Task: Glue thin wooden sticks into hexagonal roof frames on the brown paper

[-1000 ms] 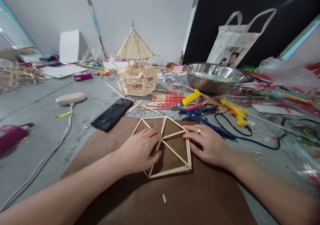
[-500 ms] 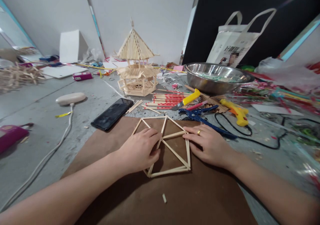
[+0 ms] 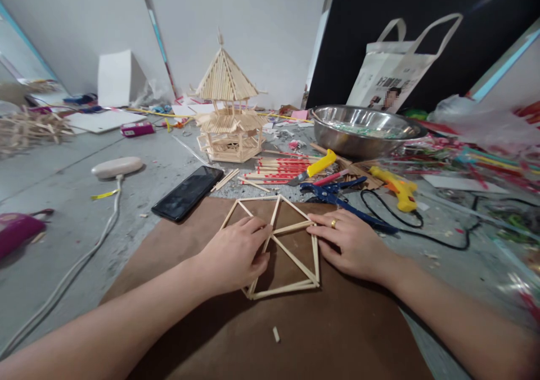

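A hexagonal frame of thin wooden sticks (image 3: pixel 294 256), with spokes meeting near its middle, lies on a brown mat (image 3: pixel 219 346). My left hand (image 3: pixel 236 253) reaches over its left part, closed on the sticks near the centre and covering several of them. At the right corner, my right hand (image 3: pixel 343 239), with a ring on one finger, holds the frame where a spoke meets the rim. The thumb's grip there is partly hidden. A short stick offcut (image 3: pixel 276 334) lies on the mat in front of the frame.
Behind the mat are a phone (image 3: pixel 188 193), red-tipped sticks (image 3: pixel 278 170), a yellow-handled cutter (image 3: pixel 319 165), blue pliers (image 3: pixel 346 202) and a yellow glue gun (image 3: pixel 396 188). Further back stand a stick pavilion model (image 3: pixel 228 104), a metal basin (image 3: pixel 367 138) and a tote bag (image 3: pixel 382 76). A white cable (image 3: pixel 105 233) runs along the left.
The whole view has shifted very slightly. Both hands keep the same hold on the stick frame, and nothing else has visibly moved.
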A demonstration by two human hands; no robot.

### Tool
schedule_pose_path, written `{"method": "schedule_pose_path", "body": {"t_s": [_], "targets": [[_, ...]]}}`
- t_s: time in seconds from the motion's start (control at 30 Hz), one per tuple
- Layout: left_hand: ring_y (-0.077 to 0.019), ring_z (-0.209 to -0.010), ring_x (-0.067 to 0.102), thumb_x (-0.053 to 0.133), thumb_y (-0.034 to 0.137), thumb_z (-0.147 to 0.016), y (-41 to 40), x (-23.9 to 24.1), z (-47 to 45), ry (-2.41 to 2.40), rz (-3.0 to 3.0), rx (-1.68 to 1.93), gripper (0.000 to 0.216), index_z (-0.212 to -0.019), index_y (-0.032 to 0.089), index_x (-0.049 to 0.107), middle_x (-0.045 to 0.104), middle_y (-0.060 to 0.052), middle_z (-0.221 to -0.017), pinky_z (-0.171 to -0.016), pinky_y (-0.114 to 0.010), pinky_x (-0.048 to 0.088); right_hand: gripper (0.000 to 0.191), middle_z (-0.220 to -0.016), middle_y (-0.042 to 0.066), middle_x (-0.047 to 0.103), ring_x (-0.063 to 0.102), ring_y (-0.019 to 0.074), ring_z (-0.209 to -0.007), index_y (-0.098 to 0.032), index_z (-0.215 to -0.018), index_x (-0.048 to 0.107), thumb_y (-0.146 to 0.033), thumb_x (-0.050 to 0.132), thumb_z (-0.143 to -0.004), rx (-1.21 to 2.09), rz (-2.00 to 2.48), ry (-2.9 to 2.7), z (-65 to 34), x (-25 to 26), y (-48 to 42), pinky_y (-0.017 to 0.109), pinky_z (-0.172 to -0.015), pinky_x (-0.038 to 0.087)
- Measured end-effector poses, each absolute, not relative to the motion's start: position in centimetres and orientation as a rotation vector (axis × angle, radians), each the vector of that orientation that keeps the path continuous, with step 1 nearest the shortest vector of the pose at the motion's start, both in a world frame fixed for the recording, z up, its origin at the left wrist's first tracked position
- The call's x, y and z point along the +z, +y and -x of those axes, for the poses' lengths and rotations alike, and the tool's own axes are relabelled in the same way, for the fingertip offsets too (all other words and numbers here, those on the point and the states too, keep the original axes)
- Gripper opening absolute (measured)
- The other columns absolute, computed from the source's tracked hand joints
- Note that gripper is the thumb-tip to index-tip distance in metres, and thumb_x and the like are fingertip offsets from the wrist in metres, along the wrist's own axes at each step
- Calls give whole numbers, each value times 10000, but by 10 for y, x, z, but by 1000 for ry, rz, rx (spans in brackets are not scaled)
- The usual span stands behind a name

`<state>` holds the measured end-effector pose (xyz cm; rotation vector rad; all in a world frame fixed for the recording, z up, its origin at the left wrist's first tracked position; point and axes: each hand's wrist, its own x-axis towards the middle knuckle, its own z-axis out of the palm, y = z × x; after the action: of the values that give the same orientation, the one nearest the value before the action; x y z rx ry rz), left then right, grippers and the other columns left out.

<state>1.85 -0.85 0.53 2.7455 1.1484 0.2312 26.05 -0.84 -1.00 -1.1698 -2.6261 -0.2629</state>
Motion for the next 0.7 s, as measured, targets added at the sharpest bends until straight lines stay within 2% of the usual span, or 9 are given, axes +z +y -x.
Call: {"method": "schedule_pose_path", "body": {"t_s": [0.37,0.53,0.7], "targets": [[-191,-949,455,391,235,-749,-8,6,-17,1148,-2723,228,387,-1134,198,394,486,-54,-1036,-829,-337,401,304,-1019,62,587,523,186,-881,-173,-971,520,-124,422,-687,-127,1260,-2567,-262,-12,-7,364,-808,364],[-190,-963,448,381,241,-756,-8,5,-17,1137,-2726,216,391,-1146,219,396,470,-50,-1061,-831,-335,401,231,-1032,42,591,529,174,-877,-193,-910,558,-148,423,-727,-178,1281,-2509,-262,-12,-6,345,-804,369],[-185,-963,450,381,251,-759,-8,4,-16,1130,-2733,209,392,-1150,234,398,467,-44,-1065,-825,-325,406,216,-944,38,624,541,170,-831,-194,-927,562,-197,428,-757,-152,1254,-2525,-263,-13,-4,339,-771,386]]}}
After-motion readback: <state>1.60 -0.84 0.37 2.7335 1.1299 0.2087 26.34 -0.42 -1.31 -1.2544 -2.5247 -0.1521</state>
